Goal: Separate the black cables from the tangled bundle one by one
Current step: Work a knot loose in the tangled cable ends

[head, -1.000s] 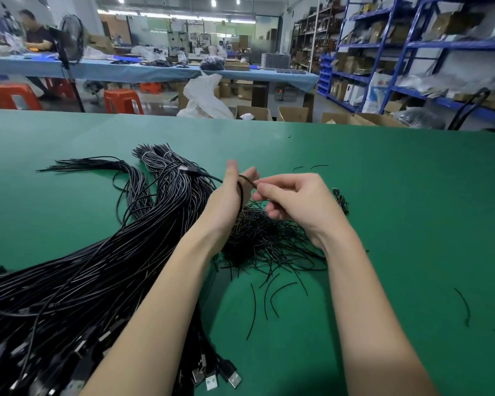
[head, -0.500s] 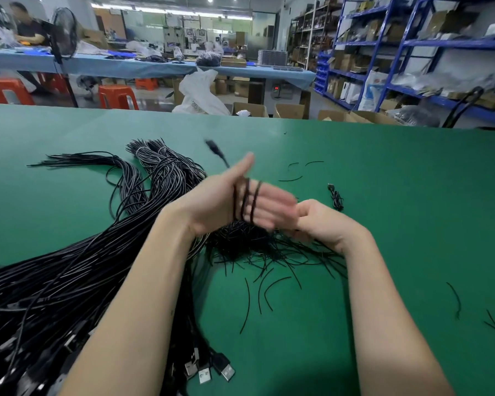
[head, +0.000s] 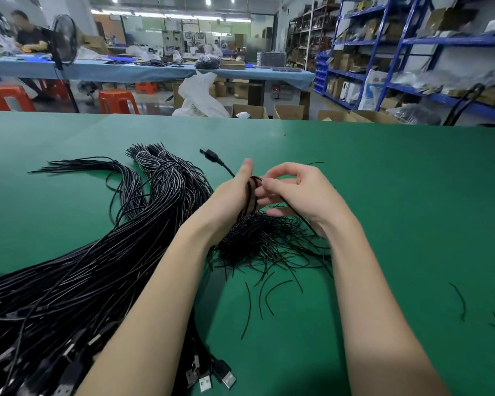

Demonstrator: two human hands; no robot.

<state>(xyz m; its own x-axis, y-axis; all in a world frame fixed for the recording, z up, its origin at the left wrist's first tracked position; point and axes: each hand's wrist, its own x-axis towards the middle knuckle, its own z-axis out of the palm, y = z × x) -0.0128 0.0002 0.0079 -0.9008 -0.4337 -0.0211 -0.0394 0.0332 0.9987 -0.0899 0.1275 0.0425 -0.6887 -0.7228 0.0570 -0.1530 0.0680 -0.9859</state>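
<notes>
One black cable (head: pixel 252 195) is looped around the left hand (head: pixel 235 195), whose grip is clamped on it. Its plug end (head: pixel 210 155) points away up-left. The right hand (head: pixel 295 195), touching the loops, pinches a strand. The tangled bundle (head: pixel 97 267) lies left.

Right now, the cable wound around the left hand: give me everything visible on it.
The wound cable is thin, black and looks rubber-jacketed. Several loops wrap across the left hand at the fingers, held upright above the green table. One free end runs up and left past the thumb to a black plug, in the air. The right hand pinches at the loops with its fingertips. Below lies a pile of short black ties; contact with it is unclear.
</notes>
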